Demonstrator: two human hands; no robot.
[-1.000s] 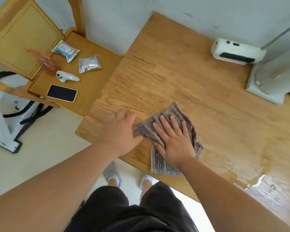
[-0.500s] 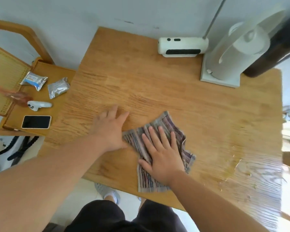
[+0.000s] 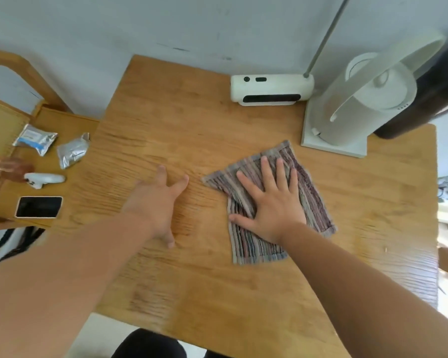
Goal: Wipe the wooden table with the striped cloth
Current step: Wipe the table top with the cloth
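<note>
- L hand (image 3: 157, 200): blurred, fingers spread, flat on wooden table (image 3: 192, 120), holds nothing; now apart from striped cloth (image 3: 313, 202), earlier touching it.
- R hand (image 3: 272, 200): palm flat, fingers straight, pressing striped cloth mid-table, hiding its centre; both shifted right vs. 0.5 s ago.

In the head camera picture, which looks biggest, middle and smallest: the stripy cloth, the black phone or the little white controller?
1. striped cloth, partly under the right hand
2. phone
3. white controller
Phone and controller look close in length; the phone is wider.
</note>
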